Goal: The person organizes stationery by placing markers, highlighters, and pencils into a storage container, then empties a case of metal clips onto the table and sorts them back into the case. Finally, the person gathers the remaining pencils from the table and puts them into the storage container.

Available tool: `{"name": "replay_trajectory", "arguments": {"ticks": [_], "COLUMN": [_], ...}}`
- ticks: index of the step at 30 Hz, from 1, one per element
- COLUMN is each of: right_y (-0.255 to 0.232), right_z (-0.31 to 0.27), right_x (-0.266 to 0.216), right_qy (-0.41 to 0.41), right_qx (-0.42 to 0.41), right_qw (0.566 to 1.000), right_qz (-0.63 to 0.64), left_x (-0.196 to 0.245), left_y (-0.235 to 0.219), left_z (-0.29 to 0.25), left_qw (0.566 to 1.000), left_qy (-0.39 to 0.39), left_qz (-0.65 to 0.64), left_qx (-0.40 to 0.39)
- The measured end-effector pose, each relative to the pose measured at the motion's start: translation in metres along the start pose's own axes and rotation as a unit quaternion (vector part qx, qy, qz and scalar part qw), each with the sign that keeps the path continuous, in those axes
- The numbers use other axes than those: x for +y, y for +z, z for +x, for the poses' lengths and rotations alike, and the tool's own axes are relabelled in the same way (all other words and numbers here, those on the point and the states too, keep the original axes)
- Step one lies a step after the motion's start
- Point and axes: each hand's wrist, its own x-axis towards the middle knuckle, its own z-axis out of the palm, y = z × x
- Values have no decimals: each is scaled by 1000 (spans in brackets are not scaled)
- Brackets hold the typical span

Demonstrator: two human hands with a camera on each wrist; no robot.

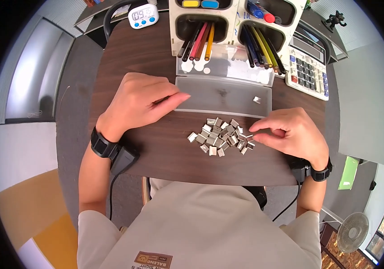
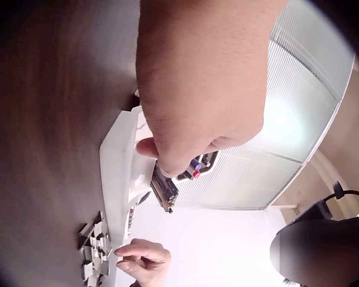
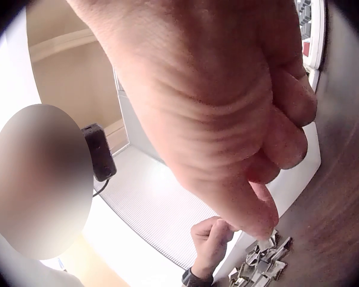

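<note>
A loose pile of small silver metal clips [image 1: 221, 136] lies on the brown table in front of the person. My right hand [image 1: 293, 134] is at the pile's right edge, its thumb and forefinger apart and their tips right at the outer clips; the other fingers curl inward. Behind the pile is a shallow translucent grey tray [image 1: 223, 109], with a single clip [image 1: 257, 99] toward its right end. Over the tray's left end hovers my left hand [image 1: 142, 98], fingers loosely curled and thumb pointing right, with nothing visible in it.
The tray's lid [image 1: 225, 67] is folded back under a white desk organizer [image 1: 232, 40] that holds colored pencils and markers. A calculator [image 1: 307, 71] stands at the right, a digital timer [image 1: 143, 16] at the back left. The table's front edge runs close to the person's shirt.
</note>
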Motion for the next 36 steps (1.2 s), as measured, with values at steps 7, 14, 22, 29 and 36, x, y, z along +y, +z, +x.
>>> {"name": "replay_trajectory", "arguments": {"ticks": [7, 14, 22, 29, 36], "right_y": [3, 5, 3, 9, 4], "right_z": [-1, 1, -1, 1, 0], "right_x": [-2, 3, 0, 2, -6], "right_qy": [-3, -35, -27, -5, 22], "right_qx": [-13, -19, -8, -38, -40], "right_qw": [1000, 999, 1000, 999, 999], "right_qz": [-18, -30, -15, -17, 5], "left_x": [3, 1, 3, 0, 1], "left_y": [1, 2, 1, 0, 1], "left_z": [4, 1, 3, -1, 2], "left_qw": [1000, 1000, 1000, 1000, 1000], "left_qy": [2, -10, -9, -16, -5], "left_qz": [2, -7, 7, -2, -6], "left_qx": [1, 7, -3, 5, 8]}}
